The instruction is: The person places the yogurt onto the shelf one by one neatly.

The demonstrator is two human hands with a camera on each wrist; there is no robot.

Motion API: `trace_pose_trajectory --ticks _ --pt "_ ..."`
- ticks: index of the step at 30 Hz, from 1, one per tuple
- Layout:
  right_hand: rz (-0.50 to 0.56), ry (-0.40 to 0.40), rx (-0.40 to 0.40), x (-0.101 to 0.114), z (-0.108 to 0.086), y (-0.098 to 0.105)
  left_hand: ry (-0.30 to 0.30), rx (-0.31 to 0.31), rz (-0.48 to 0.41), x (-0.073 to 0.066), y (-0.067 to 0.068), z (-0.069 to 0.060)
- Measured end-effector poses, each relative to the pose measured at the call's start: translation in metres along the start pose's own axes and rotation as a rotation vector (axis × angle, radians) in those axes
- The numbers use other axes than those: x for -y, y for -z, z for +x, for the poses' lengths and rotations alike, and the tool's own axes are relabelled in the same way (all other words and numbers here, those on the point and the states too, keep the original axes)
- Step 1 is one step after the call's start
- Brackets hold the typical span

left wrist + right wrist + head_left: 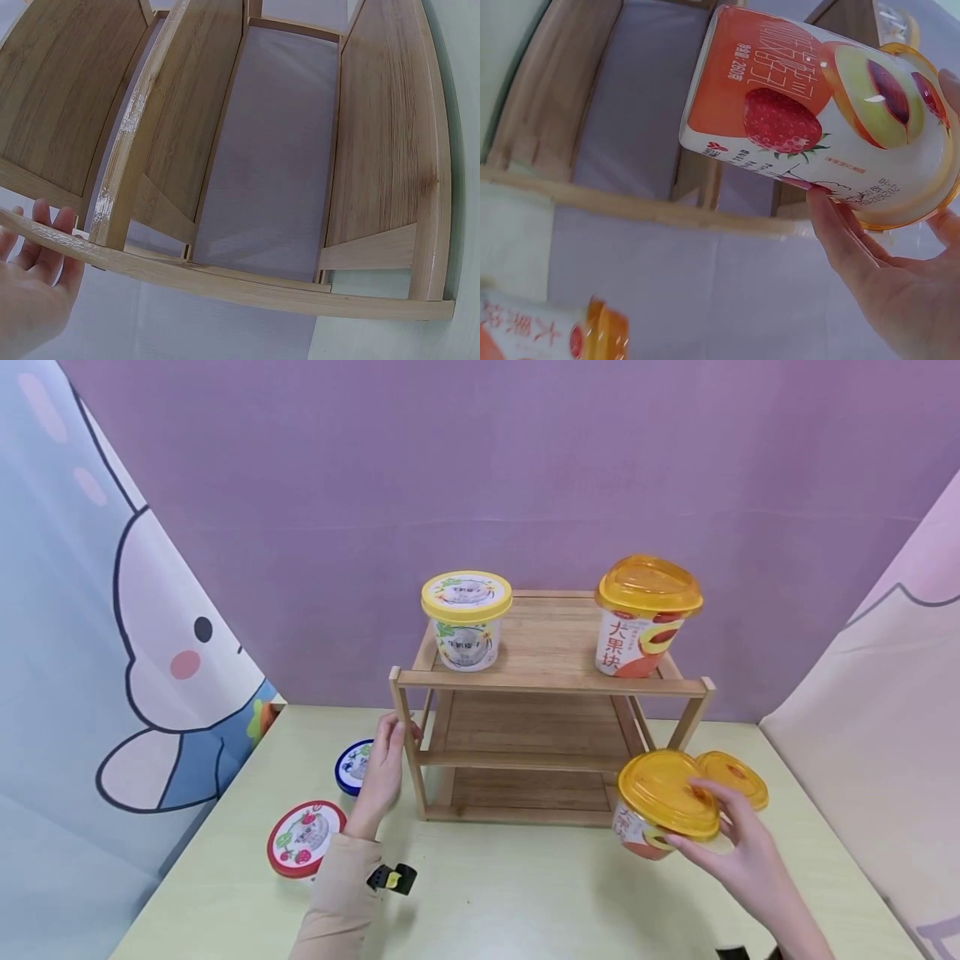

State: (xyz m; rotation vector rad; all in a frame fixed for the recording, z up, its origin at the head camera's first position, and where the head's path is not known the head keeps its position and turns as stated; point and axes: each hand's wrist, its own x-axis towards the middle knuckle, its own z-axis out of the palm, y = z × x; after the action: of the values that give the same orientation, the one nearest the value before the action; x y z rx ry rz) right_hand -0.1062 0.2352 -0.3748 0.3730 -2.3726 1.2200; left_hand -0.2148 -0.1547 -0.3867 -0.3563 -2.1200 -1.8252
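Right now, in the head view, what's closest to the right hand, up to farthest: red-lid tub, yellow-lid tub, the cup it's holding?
1. Held cup: in the right hand.
2. Yellow-lid tub: top shelf, left end.
3. Red-lid tub: table's left side.

The person's left hand (pixel 386 768) grips a light-brown wooden three-tier rack (pixel 536 727); a round blue-lidded tub (pixel 352 767) sits left of those fingers. The right hand (pixel 752 852) holds a white orange-lidded cup (pixel 660 797), another orange-lidded cup (pixel 738 778) beyond the fingertips.
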Motion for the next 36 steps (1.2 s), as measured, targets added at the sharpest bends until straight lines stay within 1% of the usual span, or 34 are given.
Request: trace_pose_trajectory --ticks 4,8,14,21,27,31,33,36 --pt "0.046 0.062 0.014 0.005 0.009 -0.006 -0.002 0.005 0.001 0.0 0.0 0.0" --pt "0.076 0.1 0.042 0.011 0.018 -0.011 -0.016 0.002 0.009 0.001 0.0 -0.001" --pt "0.065 0.107 0.085 0.019 0.029 -0.019 -0.03 0.004 -0.004 0.001 0.001 -0.002" --pt "0.145 0.121 0.181 0.028 0.044 -0.028 -0.041 0.0 -0.004 0.002 0.0 -0.002" --pt "0.175 0.146 0.246 0.034 0.055 -0.036 -0.025 -0.005 0.017 0.0 0.0 -0.002" --pt "0.157 0.111 0.277 0.039 0.062 -0.042 -0.015 0.0 0.017 -0.001 0.0 -0.002" --pt "0.167 0.102 0.293 0.041 0.066 -0.046 -0.009 0.0 0.012 -0.002 0.0 -0.002" --pt "0.208 0.121 0.318 0.043 0.071 -0.052 -0.004 0.001 0.004 -0.001 0.0 -0.002"
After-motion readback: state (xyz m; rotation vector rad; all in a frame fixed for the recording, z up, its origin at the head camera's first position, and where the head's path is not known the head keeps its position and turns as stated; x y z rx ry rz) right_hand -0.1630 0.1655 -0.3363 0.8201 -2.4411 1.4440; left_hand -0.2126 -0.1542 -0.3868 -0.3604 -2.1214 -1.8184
